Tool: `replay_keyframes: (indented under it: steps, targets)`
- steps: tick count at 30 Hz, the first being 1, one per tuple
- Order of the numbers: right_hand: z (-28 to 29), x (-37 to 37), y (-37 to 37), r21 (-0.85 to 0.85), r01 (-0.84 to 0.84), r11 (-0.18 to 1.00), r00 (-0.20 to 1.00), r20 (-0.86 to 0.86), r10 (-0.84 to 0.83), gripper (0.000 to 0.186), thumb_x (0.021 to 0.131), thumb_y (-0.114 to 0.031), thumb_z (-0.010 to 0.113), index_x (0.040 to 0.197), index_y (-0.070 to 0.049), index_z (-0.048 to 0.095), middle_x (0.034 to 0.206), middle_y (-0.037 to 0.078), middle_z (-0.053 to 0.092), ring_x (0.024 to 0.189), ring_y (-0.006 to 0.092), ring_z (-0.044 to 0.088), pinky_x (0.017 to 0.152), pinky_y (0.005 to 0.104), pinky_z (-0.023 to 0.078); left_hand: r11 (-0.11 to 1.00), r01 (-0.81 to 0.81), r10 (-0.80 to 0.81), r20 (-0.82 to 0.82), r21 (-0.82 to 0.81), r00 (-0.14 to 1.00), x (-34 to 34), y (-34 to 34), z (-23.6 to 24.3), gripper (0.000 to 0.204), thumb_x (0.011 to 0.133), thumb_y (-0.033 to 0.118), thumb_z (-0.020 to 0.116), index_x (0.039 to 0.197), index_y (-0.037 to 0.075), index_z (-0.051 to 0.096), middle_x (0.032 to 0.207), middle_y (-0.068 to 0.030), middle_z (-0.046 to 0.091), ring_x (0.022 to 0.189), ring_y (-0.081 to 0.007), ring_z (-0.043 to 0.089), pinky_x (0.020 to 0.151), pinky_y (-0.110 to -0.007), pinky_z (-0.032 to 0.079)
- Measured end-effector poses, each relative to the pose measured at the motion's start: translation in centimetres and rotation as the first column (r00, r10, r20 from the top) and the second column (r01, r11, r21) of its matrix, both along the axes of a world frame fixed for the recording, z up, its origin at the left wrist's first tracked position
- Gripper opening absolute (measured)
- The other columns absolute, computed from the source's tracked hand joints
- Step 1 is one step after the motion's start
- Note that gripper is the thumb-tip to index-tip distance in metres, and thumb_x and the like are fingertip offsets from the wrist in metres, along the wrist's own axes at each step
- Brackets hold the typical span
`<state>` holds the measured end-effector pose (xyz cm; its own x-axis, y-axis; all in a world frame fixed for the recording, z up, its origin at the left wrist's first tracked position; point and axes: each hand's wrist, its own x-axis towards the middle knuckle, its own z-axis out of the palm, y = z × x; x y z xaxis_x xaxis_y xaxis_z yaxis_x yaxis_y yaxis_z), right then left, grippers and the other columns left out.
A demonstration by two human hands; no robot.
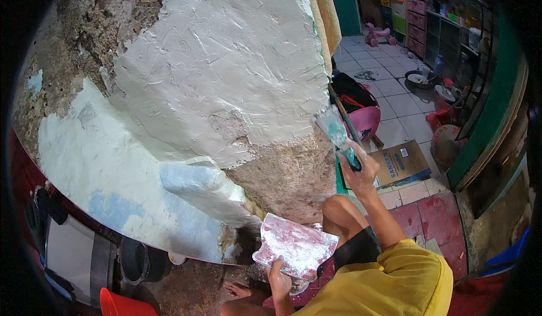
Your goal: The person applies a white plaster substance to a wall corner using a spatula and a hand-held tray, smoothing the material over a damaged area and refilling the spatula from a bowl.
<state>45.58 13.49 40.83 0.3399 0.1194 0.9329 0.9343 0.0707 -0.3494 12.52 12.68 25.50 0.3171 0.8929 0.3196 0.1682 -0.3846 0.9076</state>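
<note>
A patched wall, thick with fresh white plaster, fills the view in front of you. Below its bare lower corner, your left hand grips a plaster-smeared board by its near edge. Just right of the wall's edge, your right hand is clenched on a teal-handled putty knife, blade raised.

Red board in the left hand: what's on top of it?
The red board carries a smeared layer of white plaster over most of its top. The left hand grips its near edge; the underside is hidden.
</note>
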Motion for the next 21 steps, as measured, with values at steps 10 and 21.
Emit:
replay_keyframes:
  steps: [10,21]
  targets:
    - [2.9,-0.8,0.6,0.107,-0.077,0.991,0.996,0.055,0.071,0.043,0.068,-0.003,0.073,0.108,-0.003,0.058,0.079,0.013,0.065,0.062,0.0211,0.062,0.055,0.0278,0.047,0.987,-0.001,0.028,0.162,-0.161,0.986,0.6,-0.9,2.1,0.027,0.08,0.007,0.052,0.106,-0.002,0.05,0.101,-0.0087,0.052,0.094,-0.0183,0.05,0.085,-0.032,0.039]
    - [-2.4,-0.6,-1.4,-0.044,-0.051,0.998,0.999,-0.004,0.051,0.041,0.069,0.0,0.072,0.107,0.001,0.055,0.09,0.016,0.065,0.068,0.0209,0.064,0.059,0.0277,0.049,0.979,-0.005,0.02,-0.072,0.206,0.997,0.4,0.0,2.1,0.028,0.079,0.009,0.055,0.105,-0.001,0.049,0.1,-0.008,0.052,0.092,-0.0171,0.051,0.084,-0.031,0.039]
